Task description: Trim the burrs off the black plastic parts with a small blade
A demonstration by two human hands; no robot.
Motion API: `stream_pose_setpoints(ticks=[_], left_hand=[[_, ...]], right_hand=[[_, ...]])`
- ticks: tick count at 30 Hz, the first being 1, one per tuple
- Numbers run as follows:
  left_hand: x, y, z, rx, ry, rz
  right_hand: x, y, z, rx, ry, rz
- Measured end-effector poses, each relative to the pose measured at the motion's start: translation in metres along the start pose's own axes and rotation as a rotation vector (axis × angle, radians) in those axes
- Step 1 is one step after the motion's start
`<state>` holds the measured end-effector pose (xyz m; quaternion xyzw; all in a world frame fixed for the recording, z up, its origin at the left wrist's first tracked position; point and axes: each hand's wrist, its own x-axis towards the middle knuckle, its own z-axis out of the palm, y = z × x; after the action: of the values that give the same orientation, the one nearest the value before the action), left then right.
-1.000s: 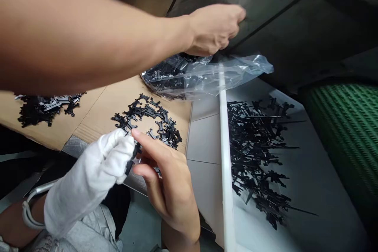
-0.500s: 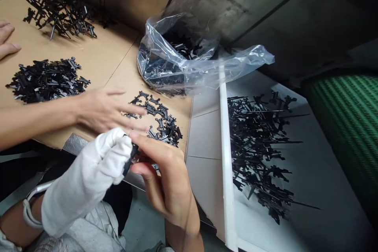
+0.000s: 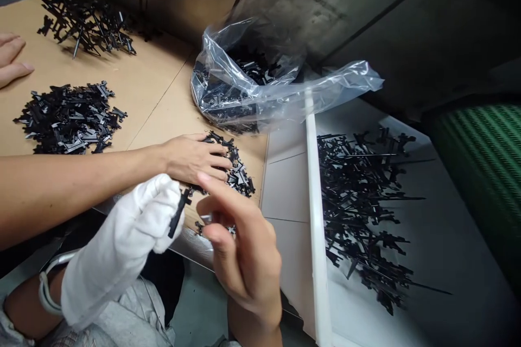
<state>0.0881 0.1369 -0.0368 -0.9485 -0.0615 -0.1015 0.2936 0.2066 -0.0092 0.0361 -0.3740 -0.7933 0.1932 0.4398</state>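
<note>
Gripping a black plastic part (image 3: 179, 214) in the white-gloved left hand (image 3: 126, 244), the person had it pinched tight, gloved fingers pressed together, and there it was, tilted, poking out past the fingertips, right over the edge of a cardboard sheet (image 3: 154, 114)! The bare right hand (image 3: 244, 249) came in just beside it, fingers spread and blurred, the index reaching up by the part; whether it touched, you couldn't tell. A thin wrist strap (image 3: 44, 293) circled the left wrist.

Across the board, a co-worker's hand (image 3: 191, 158) lay on a small heap of black parts (image 3: 240, 179), fingers slightly apart and draped over the pieces. Another hand (image 3: 10, 59) sat at the far left edge, near two more heaps (image 3: 69, 119). Up top, a clear plastic bag (image 3: 228, 87) slumped against the board, full of the same parts. And to the right, past a white divider strip (image 3: 315, 217), a loose black pile (image 3: 358, 206) sprawled across a white tray (image 3: 285, 190), with a green ribbed roller (image 3: 476, 190) alongside.
</note>
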Motion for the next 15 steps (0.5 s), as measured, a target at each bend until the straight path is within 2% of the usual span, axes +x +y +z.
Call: stream_pose_setpoints(ticks=[2, 4, 10, 12, 13, 15], left_hand=[[0.003, -0.002, -0.002, -0.141, 0.044, 0.093], [0.003, -0.003, -0.005, -0.224, 0.031, 0.124], [0.005, 0.003, -0.012, -0.359, -0.096, 0.031], [0.012, -0.007, -0.015, -0.394, -0.132, 0.015], [0.017, -0.017, -0.017, -0.395, -0.147, 0.013], [0.030, -0.042, -0.029, -0.511, -0.130, -0.085]], right_hand=[[-0.003, 0.001, -0.002, 0.043, 0.029, 0.024], [-0.004, 0.001, -0.002, 0.061, 0.022, 0.039], [-0.003, 0.001, -0.001, 0.040, -0.058, 0.028], [-0.003, 0.000, -0.001, 0.014, -0.075, 0.033], [-0.003, 0.000, -0.001, 0.007, -0.081, 0.036], [-0.002, 0.000, -0.001, 0.008, -0.094, 0.038]])
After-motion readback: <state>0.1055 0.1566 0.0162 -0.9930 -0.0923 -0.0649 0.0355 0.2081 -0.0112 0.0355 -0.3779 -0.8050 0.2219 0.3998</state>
